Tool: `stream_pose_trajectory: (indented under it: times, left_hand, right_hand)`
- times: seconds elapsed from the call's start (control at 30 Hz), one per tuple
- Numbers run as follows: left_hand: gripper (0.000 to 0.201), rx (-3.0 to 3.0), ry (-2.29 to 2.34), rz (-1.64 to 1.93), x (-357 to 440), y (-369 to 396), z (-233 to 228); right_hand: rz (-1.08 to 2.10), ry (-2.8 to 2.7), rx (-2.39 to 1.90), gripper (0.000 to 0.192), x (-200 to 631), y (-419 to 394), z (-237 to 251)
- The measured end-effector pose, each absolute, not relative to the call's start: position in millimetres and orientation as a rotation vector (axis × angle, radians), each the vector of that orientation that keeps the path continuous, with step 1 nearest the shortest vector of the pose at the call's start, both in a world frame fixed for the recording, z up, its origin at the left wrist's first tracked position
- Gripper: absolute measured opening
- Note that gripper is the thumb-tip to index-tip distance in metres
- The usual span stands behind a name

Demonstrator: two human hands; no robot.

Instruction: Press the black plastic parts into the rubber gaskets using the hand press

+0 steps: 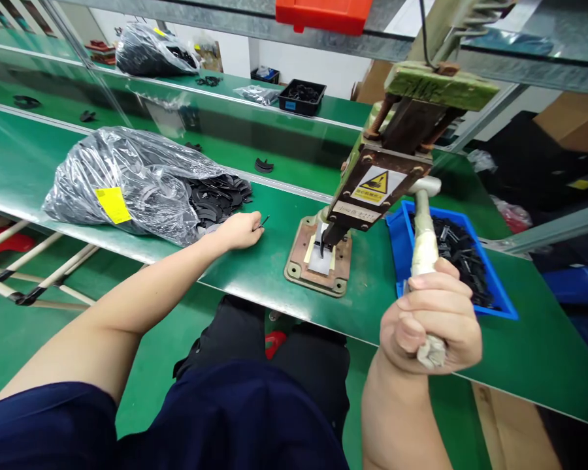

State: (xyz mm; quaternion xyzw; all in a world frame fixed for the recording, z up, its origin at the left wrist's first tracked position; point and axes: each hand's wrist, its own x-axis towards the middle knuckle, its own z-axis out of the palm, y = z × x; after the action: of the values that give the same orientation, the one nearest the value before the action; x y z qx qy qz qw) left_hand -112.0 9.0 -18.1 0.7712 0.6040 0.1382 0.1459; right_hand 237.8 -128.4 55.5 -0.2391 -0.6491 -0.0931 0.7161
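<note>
right hand (430,314) grip clenched round press lever (424,238); press (372,189) just left of it | left hand (242,230) grip pinching small black part (263,223) on table (274,267); bag of black parts (132,186) beside its wrist

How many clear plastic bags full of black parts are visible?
2. One bag lies on the near table, beside the left hand. A second bag lies on the far table, top left. Others may be out of view.

- My left hand (242,230) and right hand (428,316) are bare, without gloves.
- I wear a dark navy short-sleeved top (176,418).
- My trousers (274,352) are black.
</note>
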Motion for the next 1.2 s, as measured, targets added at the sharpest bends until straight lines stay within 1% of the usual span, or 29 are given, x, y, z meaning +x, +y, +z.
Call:
stream_pose_trajectory:
  times: [0.13, 0.2, 0.3, 0.43, 0.57, 0.67, 0.8, 0.9, 1.2]
  left_hand:
    - [0.039, 1.74, 1.498, 0.63, -91.9, 0.3, -21.9]
    - [0.043, 1.511, 1.343, 0.722, -79.4, -3.3, -20.9]
    - [0.046, 1.32, 1.172, 0.787, -59.7, -7.3, -14.7]
    - [0.044, 1.197, 1.141, 0.852, -34.6, -7.7, -5.9]
    - [0.034, 1.1, 1.055, 0.819, -16.0, -2.0, -3.5]
    - [0.028, 1.143, 1.028, 0.787, -9.2, 2.6, -5.6]
    - [0.038, 1.422, 1.224, 0.765, -7.5, 4.6, -8.0]
    - [0.04, 1.609, 1.271, 0.699, -7.4, 4.3, -6.1]
    - [0.029, 1.75, 1.182, 0.637, -1.8, 14.5, -8.1]
  right_hand:
    - [-0.203, -1.435, -0.539, 0.036, 237.6, -128.9, 55.2]
    - [-0.195, -1.437, -0.565, 0.035, 236.9, -130.1, 56.0]
    - [-0.196, -1.433, -0.566, 0.036, 235.0, -130.8, 57.5]
    - [-0.208, -1.414, -0.552, 0.038, 232.4, -129.8, 58.6]
    - [-0.23, -1.413, -0.545, 0.038, 232.6, -128.8, 58.1]
    - [-0.224, -1.419, -0.55, 0.039, 233.3, -128.8, 57.7]
    - [-0.225, -1.398, -0.559, 0.041, 232.0, -129.2, 58.0]
    - [-0.231, -1.389, -0.566, 0.041, 231.3, -129.2, 57.5]
    - [-0.239, -1.41, -0.547, 0.044, 234.4, -127.6, 55.5]
